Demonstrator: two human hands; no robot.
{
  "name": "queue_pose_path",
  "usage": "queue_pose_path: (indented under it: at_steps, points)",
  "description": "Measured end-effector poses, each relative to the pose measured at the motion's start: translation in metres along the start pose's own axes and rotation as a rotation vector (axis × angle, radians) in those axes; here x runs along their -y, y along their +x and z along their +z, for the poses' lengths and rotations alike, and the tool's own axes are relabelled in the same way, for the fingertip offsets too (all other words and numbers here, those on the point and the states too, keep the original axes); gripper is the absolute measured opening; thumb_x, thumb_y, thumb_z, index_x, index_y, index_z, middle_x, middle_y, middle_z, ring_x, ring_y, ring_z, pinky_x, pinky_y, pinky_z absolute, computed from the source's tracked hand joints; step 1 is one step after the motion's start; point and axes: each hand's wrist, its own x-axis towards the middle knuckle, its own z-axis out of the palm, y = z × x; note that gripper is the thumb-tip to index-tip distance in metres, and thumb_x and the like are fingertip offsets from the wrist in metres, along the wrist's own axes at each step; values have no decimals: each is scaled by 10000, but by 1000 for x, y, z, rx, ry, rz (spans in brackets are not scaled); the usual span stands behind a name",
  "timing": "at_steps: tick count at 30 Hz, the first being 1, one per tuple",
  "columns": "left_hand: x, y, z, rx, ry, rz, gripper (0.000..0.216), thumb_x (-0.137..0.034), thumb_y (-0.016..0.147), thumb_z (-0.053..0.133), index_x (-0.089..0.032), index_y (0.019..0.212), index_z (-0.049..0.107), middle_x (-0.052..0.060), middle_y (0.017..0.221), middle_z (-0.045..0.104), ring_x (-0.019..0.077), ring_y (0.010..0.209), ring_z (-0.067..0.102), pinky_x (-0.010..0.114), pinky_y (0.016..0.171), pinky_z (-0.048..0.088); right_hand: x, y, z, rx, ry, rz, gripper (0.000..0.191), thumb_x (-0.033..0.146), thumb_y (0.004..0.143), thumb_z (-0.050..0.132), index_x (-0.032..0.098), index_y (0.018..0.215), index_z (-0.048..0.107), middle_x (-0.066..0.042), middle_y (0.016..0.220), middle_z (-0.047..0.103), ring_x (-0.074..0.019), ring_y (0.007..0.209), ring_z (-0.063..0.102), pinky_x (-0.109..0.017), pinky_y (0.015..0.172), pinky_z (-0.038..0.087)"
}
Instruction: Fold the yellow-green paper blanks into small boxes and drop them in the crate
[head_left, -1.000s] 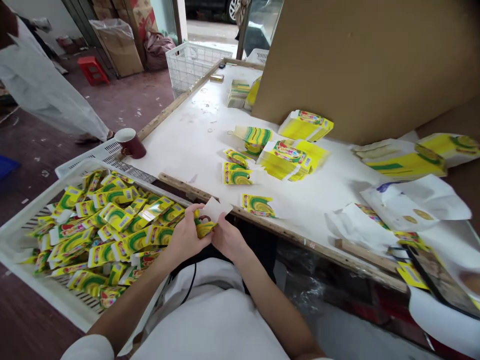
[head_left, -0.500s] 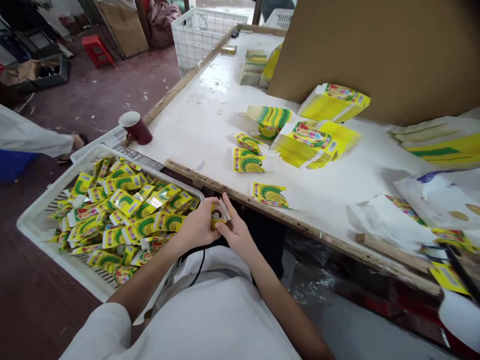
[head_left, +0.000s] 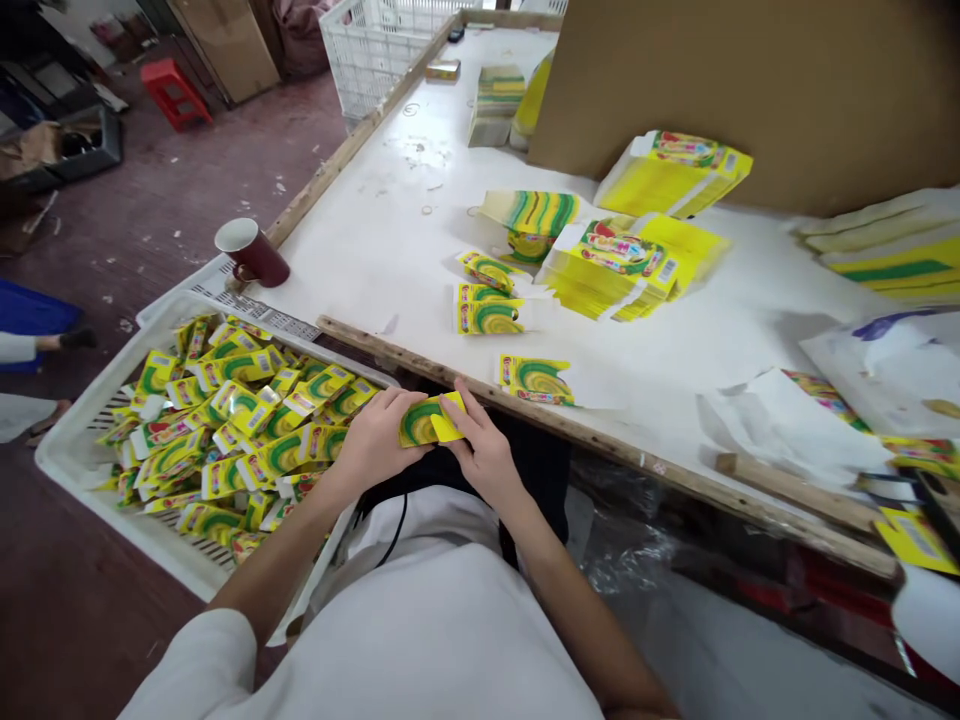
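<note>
Both hands hold one small yellow-and-green printed carton over my lap, just off the table's front edge. My left hand wraps round its left end. At the other end my right hand pinches a yellow flap between thumb and fingers. To the left stands a white plastic crate heaped with similar small cartons. On the table beyond my hands lie a single carton with an open white end and another carton with a smaller one behind it.
Stacks of flattened cartons lie on the white table before a big brown cardboard sheet. A maroon mug stands at the left corner. Wooden strips edge the table. A red stool is on the floor; a person's feet show at left.
The carton in my hands has turned from end-on to show its printed side, and my right fingers now grip its yellow flap. The view has shifted slightly.
</note>
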Motion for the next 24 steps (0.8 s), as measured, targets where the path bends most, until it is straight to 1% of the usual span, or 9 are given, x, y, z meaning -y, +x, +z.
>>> queue_pose_path:
  at_steps: [3,5,6,11,12,15,17,21,24]
  points:
    - [3,2,-8,16,-64,8,522,-290,720,797,-202,1185,578,75,1125,674,242,1045,635,379,906,534,0,4,-15,89,-1,-41,505,192,914,630,373,1381,565,-32,1600,391,-230,1374,523,-366,1112,484]
    - [4,3,-11,11,-80,32,515,-285,714,804,-194,1174,592,75,1131,680,236,1046,637,372,910,537,0,7,-21,153,5,-65,484,187,879,678,366,1325,621,-36,1591,407,-238,1350,549,-367,1098,497]
    - [4,4,-12,5,-78,48,506,-282,717,801,-189,1170,596,77,1133,681,236,1049,635,373,915,537,1,8,-22,160,2,-70,474,185,869,691,364,1305,638,-37,1587,415,-239,1338,561,-365,1093,502]
    - [2,7,-13,-49,-28,62,494,-250,740,766,-181,1198,594,89,1143,668,245,1059,621,390,936,528,3,10,-14,16,-63,-49,405,168,889,656,355,1247,684,-43,1568,446,-246,1332,565,-375,1073,520]
    - [3,6,-13,-48,-34,63,489,-246,739,764,-187,1195,596,86,1138,668,243,1055,623,384,930,530,4,11,-14,33,-68,-48,399,172,889,657,352,1243,687,-48,1567,447,-248,1333,564,-382,1070,522]
    - [5,5,-14,-19,-72,70,480,-248,718,780,-199,1164,611,77,1105,674,235,1027,637,367,904,539,6,15,-19,194,-59,-39,397,198,873,685,357,1238,688,-59,1543,475,-248,1316,576,-418,1072,519]
    - [6,5,-14,-18,-68,57,488,-246,707,786,-204,1162,614,79,1102,673,242,1025,641,378,907,539,7,18,-21,237,-74,-17,385,201,872,684,362,1222,697,-58,1530,489,-252,1318,572,-446,1079,511]
    - [6,6,-12,-53,-17,32,493,-220,726,754,-208,1196,607,90,1137,661,265,1065,626,408,933,528,6,20,-16,137,-109,19,347,206,882,664,346,1195,718,-54,1561,450,-269,1371,518,-466,1106,485]
    - [7,8,-12,-37,-20,56,489,-205,725,750,-195,1194,609,96,1139,655,265,1063,618,412,944,521,3,19,-12,162,-56,29,366,245,857,707,333,1212,712,-62,1569,437,-282,1367,522,-468,1108,480]
